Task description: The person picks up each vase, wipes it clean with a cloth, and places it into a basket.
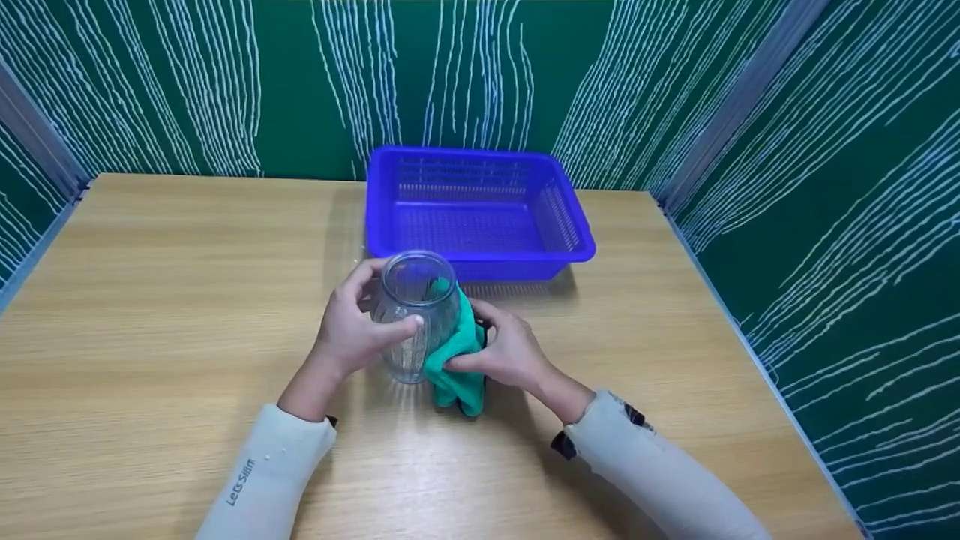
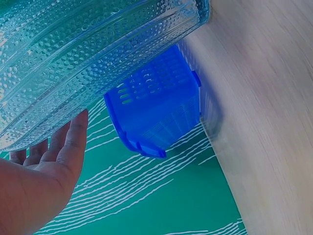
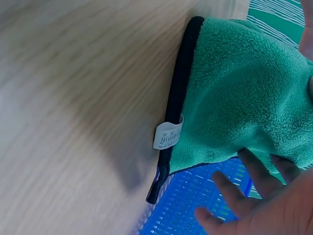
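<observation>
A clear ribbed glass jar [image 1: 411, 352] with an open round mouth stands upright or slightly tilted near the table's middle. My left hand [image 1: 352, 330] grips it from the left, thumb across the front and fingers behind. In the left wrist view the jar's dimpled wall [image 2: 98, 63] lies above the fingers [image 2: 73, 142]. Against the jar's right side, my right hand [image 1: 514, 352] holds a green cloth [image 1: 461, 371], thumb in front. In the right wrist view the cloth [image 3: 239, 93] shows a black edge and a white tag [image 3: 167, 135], with several fingers spread beside it.
Just behind the jar, a blue-purple plastic basket [image 1: 480, 268] with slotted walls sits near the table's back edge; nothing shows inside it. Green panels [image 1: 292, 90] with white wavy lines enclose the wooden table [image 1: 187, 300] at the back and sides.
</observation>
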Demonstrator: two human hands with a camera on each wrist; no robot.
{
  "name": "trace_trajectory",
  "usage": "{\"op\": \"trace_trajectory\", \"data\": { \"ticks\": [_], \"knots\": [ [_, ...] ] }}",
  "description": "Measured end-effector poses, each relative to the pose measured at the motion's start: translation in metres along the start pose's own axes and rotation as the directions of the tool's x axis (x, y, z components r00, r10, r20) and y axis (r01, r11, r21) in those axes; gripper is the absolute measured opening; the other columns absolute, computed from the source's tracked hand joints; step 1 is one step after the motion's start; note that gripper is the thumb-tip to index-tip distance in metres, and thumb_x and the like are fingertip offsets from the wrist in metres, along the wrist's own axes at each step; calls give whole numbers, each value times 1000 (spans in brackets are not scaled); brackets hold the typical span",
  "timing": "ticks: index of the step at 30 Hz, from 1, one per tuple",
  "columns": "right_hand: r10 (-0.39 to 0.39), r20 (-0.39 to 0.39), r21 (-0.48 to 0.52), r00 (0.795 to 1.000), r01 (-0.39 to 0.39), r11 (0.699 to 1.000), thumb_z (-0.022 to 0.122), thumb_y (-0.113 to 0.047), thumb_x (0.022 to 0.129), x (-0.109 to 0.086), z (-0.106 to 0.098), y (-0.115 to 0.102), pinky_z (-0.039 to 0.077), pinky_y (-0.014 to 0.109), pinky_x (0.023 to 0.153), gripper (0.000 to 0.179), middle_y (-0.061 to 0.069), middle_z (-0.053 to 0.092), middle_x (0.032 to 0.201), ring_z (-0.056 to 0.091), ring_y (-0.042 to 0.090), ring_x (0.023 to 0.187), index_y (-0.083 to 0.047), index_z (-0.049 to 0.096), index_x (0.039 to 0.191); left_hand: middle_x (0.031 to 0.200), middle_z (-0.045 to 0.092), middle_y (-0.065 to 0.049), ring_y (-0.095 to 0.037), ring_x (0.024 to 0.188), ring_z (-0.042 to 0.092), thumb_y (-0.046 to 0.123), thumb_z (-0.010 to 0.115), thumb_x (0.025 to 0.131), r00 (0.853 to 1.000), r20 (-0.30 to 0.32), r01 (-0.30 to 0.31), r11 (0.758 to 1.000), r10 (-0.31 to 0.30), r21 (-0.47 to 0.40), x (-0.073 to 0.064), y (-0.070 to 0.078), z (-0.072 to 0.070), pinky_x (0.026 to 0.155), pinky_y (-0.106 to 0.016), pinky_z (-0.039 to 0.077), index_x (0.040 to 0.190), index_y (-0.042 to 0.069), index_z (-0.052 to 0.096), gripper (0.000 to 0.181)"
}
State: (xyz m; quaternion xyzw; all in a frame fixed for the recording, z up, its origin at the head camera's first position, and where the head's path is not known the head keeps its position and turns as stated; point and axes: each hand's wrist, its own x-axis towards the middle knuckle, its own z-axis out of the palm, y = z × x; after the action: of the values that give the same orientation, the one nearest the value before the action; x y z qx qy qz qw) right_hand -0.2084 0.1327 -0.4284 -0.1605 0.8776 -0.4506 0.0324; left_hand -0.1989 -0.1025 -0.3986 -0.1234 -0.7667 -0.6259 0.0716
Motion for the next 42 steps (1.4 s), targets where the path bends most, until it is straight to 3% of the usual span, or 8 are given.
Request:
{"op": "trace_trajectory", "data": {
  "ticks": [4,12,24,29,34,39,42],
  "knots": [
    [-9,-8,-96,1000,8,995,88,-45,59,0,0,1,51,37,92,80,-12,66,116,60,12,104,-28,57,131,120,61,2,-17,113,55,27,82,70,1000,2,2,1000,-2,-1,0,0,0,96,-44,47,127,23,54,63],
    [-30,-12,-135,999,28,990,89,-47,57,1,1,4,49,38,88,70,-13,66,109,58,12,99,-30,63,119,120,62,-1,-18,112,56,26,82,70,1000,0,-23,1000,23,-15,2,-2,2,93,-43,47,126,20,55,63],
    [-7,16,-208,1000,11,978,87,-51,59,-1,13,16,48,44,93,74,-3,63,125,58,19,111,-24,64,124,116,62,4,-17,110,57,25,83,69,999,-12,-33,999,33,-29,1,-3,5,91,-41,47,125,22,56,62],
    [0,25,-247,1000,6,969,86,-54,59,-1,14,18,47,45,93,72,-2,63,123,58,19,110,-23,65,120,116,62,4,-15,110,56,26,83,68,999,-12,-36,999,36,-17,1,-2,6,91,-41,47,126,20,56,64],
    [-11,28,-251,1000,17,968,85,-56,60,-2,15,16,45,46,93,71,-3,62,121,57,19,108,-23,66,119,117,62,6,-15,110,56,26,84,68,1000,-9,-21,1000,21,-11,0,-3,3,91,-41,47,125,24,55,64],
    [-9,15,-244,1000,12,970,86,-53,59,-1,13,12,36,54,102,76,0,55,136,50,25,121,-25,63,125,117,62,6,-15,110,56,26,85,68,1000,-5,-19,1000,18,-17,0,-2,0,91,-42,47,125,25,56,64],
    [-13,13,-195,1000,15,981,88,-50,59,-1,11,11,37,54,102,77,1,49,142,45,28,126,-26,62,128,116,62,6,-15,109,56,26,85,67,1000,-8,-22,1000,22,-21,0,-2,-1,91,-41,47,124,24,56,64]
  ]
}}
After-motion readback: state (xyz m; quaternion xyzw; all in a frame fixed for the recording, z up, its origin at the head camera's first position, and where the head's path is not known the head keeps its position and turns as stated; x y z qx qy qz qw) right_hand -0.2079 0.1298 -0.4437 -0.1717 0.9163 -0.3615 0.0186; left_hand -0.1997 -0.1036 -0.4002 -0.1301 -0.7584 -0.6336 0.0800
